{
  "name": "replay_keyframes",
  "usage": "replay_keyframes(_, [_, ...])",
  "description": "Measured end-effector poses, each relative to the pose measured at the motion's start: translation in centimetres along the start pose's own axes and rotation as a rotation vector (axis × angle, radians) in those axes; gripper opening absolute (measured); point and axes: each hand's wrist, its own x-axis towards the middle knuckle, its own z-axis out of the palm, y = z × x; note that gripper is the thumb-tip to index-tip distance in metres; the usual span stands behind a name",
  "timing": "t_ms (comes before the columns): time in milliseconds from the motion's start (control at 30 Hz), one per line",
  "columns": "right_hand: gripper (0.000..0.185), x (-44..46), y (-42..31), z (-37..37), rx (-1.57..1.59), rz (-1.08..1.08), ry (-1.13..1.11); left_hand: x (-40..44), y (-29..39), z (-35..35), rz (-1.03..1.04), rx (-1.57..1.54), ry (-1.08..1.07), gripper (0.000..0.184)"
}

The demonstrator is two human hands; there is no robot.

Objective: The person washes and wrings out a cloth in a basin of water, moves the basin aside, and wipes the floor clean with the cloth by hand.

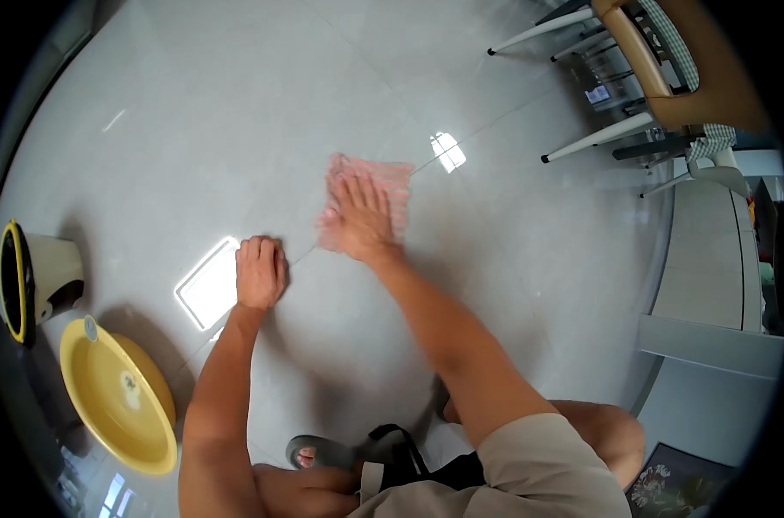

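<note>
A pink-and-white striped cloth (398, 186) lies spread on the shiny grey tiled floor (237, 112), a little crumpled along its left edge. My right hand (363, 220) presses flat on top of it, fingers stretched out and hiding part of the fabric. To the left of the cloth, my left hand (261, 269) rests on the floor with its fingers curled under, and I see nothing in it.
A yellow basin (154, 380) stands at the lower left, beside a white bin (57, 263) with a yellow-and-black rim. Chairs, one with a tan seat (711, 95), stand at the upper right. A grey cabinet (701, 259) lines the right side. My sandalled foot (319, 451) is below.
</note>
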Motion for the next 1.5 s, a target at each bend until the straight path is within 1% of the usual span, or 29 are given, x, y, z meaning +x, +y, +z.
replay_keyframes(67, [0.074,-3.3,3.4,-1.4,-0.178,-0.001,-0.088,0.3,-0.9,-1.1,-0.013,-0.096,-0.07,0.014])
replay_keyframes(100, [0.075,-5.4,5.9,-1.4,-0.229,0.019,-0.08,0.5,-0.9,-1.9,-0.029,-0.151,-0.104,0.011])
replay_keyframes(133, [0.076,-7.5,8.3,-1.1,-0.112,0.086,-0.044,0.5,-0.9,-2.4,-0.065,-0.158,-0.135,0.01])
replay_keyframes(167, [0.077,-9.8,9.1,-1.2,-0.128,0.15,-0.04,0.4,-1.1,-2.9,-0.096,-0.166,-0.165,0.009])
replay_keyframes(200, [0.078,-11.5,9.2,-1.3,-0.146,0.216,-0.037,0.3,-1.3,-3.2,-0.1,-0.152,-0.167,0.008])
replay_keyframes(300, [0.078,-12.3,4.3,0.7,-0.132,0.285,-0.01,0.1,-1.2,-3.5,-0.101,-0.117,-0.187,0.007])
replay_keyframes(367, [0.079,-10.0,-1.2,1.0,-0.08,0.235,-0.025,-0.1,-0.9,-4.1,-0.112,-0.081,-0.215,0.008])
replay_keyframes(433, [0.077,-6.2,-5.6,0.7,-0.043,0.122,-0.09,-0.5,-1.3,-4.5,-0.114,-0.029,-0.241,0.009])
replay_keyframes(533, [0.072,-3.5,-6.0,1.4,0.038,-0.11,0.011,-0.5,-1.4,-4.9,-0.145,-0.013,-0.28,0.01])
replay_keyframes(567, [0.071,-4.1,-5.1,1.2,0.016,-0.153,0.003,-0.7,-1.7,-5.4,-0.159,-0.009,-0.303,0.011])
replay_keyframes(600, [0.07,-5.2,-2.9,1.1,-0.005,-0.201,-0.003,-0.5,-1.5,-6.4,-0.227,0.011,-0.369,0.011])
replay_keyframes(633, [0.069,-6.2,-1.1,0.5,-0.025,-0.25,-0.007,-0.5,-1.7,-6.9,-0.242,0.021,-0.361,0.01])
replay_keyframes(667, [0.071,-8.2,0.1,-0.6,-0.083,-0.183,-0.032,-0.7,-1.9,-7.4,-0.257,0.03,-0.357,0.009])
replay_keyframes(733, [0.076,-12.8,3.7,-0.3,-0.102,-0.121,0.005,-1.3,-2.6,-7.7,-0.254,0.048,-0.332,0.008])
replay_keyframes(767, [0.077,-15.5,3.3,-0.2,-0.143,-0.113,-0.003,-1.9,-3.2,-7.6,-0.237,0.059,-0.316,0.007])
replay_keyframes(833, [0.079,-18.3,1.4,0.5,-0.218,-0.095,-0.001,-2.2,-3.9,-7.9,-0.227,0.078,-0.287,0.006])
replay_keyframes(933, [0.08,-17.0,-6.9,1.9,-0.134,0.035,0.046,-2.8,-4.0,-8.5,-0.267,0.095,-0.302,0.007])
replay_keyframes(1033, [0.077,-10.5,-12.6,2.6,-0.018,-0.007,0.052,-3.2,-3.4,-9.5,-0.31,0.112,-0.357,0.01])
replay_keyframes(1133, [0.075,-4.9,-13.6,3.1,-0.019,-0.074,0.062,-3.2,-3.8,-10.7,-0.315,0.122,-0.367,0.01])
replay_keyframes(1200, [0.074,-6.5,-11.8,2.3,0.029,-0.142,0.05,-3.7,-3.9,-11.6,-0.289,0.111,-0.377,0.008])
replay_keyframes(1233, [0.073,-7.6,-10.5,1.6,0.049,-0.178,0.048,-3.6,-3.9,-12.2,-0.279,0.124,-0.427,0.009])
replay_keyframes(1333, [0.078,-15.4,-7.5,1.6,-0.036,-0.145,0.028,-3.1,-3.8,-14.3,-0.212,0.21,-0.553,0.014])
replay_keyframes(1400, [0.08,-18.7,-8.2,1.4,-0.048,-0.199,-0.051,-3.1,-3.7,-14.8,-0.12,0.318,-0.61,0.016])
replay_keyframes(1433, [0.081,-19.3,-9.1,1.2,-0.054,-0.223,-0.094,-3.3,-3.5,-14.9,-0.134,0.326,-0.621,0.021])
replay_keyframes(1500, [0.081,-17.5,-11.0,2.0,-0.061,-0.266,-0.078,-4.6,-2.8,-14.7,-0.171,0.339,-0.649,0.031])
